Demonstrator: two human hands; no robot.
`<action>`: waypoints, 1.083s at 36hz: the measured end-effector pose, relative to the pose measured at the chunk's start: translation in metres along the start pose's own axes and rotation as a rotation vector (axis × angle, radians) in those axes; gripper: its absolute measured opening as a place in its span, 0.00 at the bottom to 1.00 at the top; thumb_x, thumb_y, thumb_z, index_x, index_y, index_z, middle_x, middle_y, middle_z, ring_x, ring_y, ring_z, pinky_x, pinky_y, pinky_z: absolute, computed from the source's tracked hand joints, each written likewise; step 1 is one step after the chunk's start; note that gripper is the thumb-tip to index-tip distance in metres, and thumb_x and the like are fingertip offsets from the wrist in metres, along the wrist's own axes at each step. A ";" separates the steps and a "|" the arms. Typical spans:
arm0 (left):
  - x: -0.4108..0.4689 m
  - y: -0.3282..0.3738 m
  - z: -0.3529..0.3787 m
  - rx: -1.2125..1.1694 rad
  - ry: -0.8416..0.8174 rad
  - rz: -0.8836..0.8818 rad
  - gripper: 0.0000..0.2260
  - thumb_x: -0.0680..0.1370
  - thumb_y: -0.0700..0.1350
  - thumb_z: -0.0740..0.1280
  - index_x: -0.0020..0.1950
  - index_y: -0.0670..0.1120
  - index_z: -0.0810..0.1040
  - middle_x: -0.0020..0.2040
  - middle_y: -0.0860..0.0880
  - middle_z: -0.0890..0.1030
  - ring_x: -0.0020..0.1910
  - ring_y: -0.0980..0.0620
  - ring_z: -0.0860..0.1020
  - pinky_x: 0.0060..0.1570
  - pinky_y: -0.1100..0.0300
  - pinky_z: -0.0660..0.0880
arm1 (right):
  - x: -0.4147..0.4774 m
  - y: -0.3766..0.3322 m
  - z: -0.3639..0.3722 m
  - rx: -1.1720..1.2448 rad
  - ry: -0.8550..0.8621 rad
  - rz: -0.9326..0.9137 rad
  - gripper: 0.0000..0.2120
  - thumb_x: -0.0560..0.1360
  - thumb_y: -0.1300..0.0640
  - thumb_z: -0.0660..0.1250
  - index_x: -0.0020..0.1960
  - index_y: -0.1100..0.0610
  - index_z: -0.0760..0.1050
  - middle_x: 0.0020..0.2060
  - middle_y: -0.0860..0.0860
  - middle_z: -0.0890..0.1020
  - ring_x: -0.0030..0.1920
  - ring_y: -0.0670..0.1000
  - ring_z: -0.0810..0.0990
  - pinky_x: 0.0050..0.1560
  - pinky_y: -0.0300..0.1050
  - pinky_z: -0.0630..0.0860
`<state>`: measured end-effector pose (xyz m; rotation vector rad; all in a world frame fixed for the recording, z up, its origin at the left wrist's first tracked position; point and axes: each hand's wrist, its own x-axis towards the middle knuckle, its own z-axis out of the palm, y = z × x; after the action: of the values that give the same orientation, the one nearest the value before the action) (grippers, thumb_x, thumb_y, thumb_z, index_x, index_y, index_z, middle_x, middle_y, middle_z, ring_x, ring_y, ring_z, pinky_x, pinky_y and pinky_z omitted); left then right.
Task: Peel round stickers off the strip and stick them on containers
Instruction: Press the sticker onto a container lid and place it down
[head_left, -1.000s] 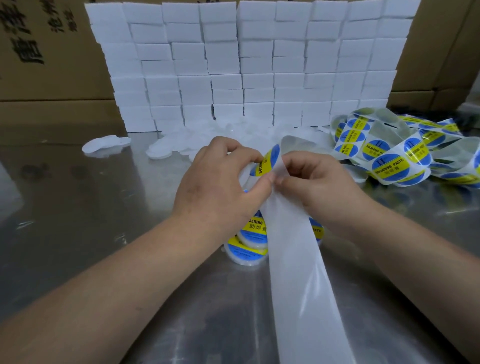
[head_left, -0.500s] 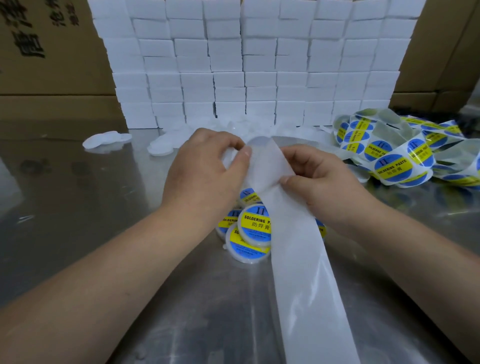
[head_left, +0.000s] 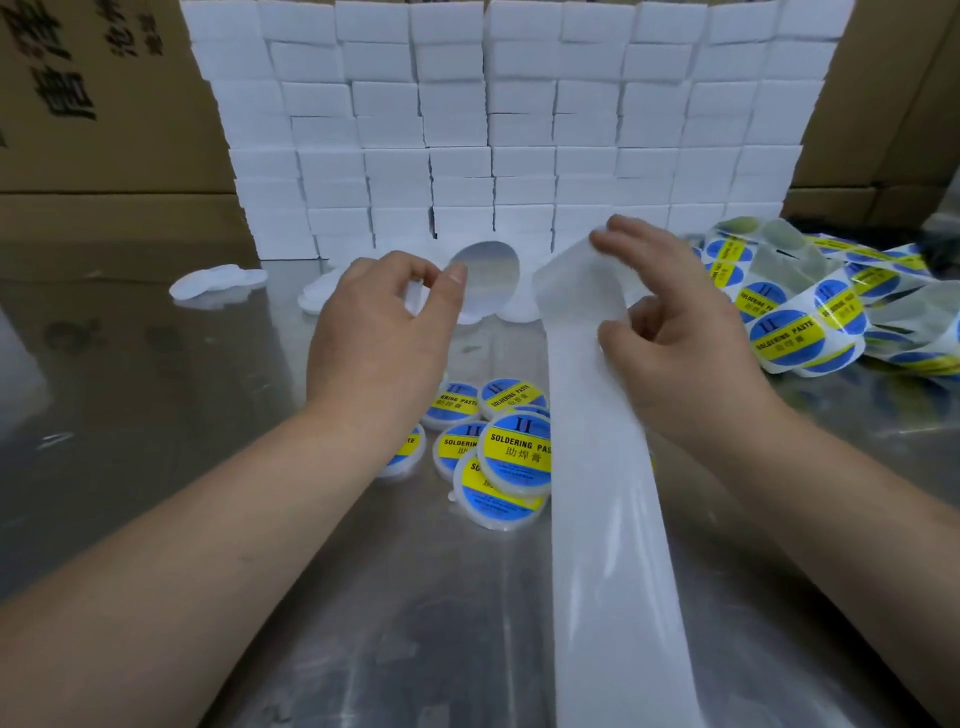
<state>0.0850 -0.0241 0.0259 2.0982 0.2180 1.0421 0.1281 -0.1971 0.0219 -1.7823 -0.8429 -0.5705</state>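
My left hand (head_left: 382, 332) pinches a round sticker (head_left: 488, 280) by its left edge, its pale back turned toward me. Beside it my right hand (head_left: 675, 322) grips the bare white backing strip (head_left: 608, 519) at the bend near its top. From there the strip runs down to the bottom edge of the view. Below my hands, several round containers (head_left: 514, 457) with blue and yellow "SOLDERING PASTE" labels lie heaped on the metal table (head_left: 156, 415). The strip hides part of the heap.
A loose pile of sticker strip (head_left: 800, 332) with unpeeled stickers lies at the right. White unlabelled round pieces (head_left: 218, 283) sit at the back left and behind my hands. A wall of white blocks (head_left: 493, 130) and cardboard boxes (head_left: 104, 104) close off the back.
The sticker has come off the strip. My left hand has drawn it away to the left, and my hands have moved apart and up.
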 end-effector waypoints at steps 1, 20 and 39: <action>-0.001 0.000 0.000 0.006 0.004 0.013 0.10 0.75 0.57 0.61 0.35 0.58 0.69 0.43 0.54 0.73 0.40 0.56 0.68 0.39 0.63 0.61 | 0.000 -0.001 0.001 -0.001 -0.008 -0.027 0.30 0.68 0.75 0.58 0.53 0.40 0.70 0.60 0.39 0.69 0.29 0.38 0.71 0.35 0.27 0.66; -0.003 0.000 0.001 0.043 -0.019 0.094 0.10 0.72 0.60 0.62 0.41 0.54 0.73 0.38 0.58 0.68 0.39 0.61 0.63 0.36 0.77 0.61 | -0.002 -0.002 0.000 0.047 -0.095 0.188 0.24 0.69 0.71 0.56 0.32 0.45 0.77 0.29 0.35 0.80 0.25 0.44 0.68 0.23 0.30 0.63; -0.008 0.010 -0.005 0.129 0.004 0.320 0.15 0.65 0.57 0.73 0.46 0.50 0.77 0.46 0.56 0.70 0.49 0.56 0.69 0.42 0.69 0.60 | 0.004 -0.005 0.000 0.208 0.021 0.359 0.15 0.73 0.54 0.65 0.28 0.54 0.79 0.26 0.44 0.80 0.26 0.38 0.70 0.27 0.27 0.64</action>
<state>0.0746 -0.0316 0.0300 2.2985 -0.0534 1.2461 0.1269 -0.1949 0.0284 -1.6796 -0.5278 -0.2554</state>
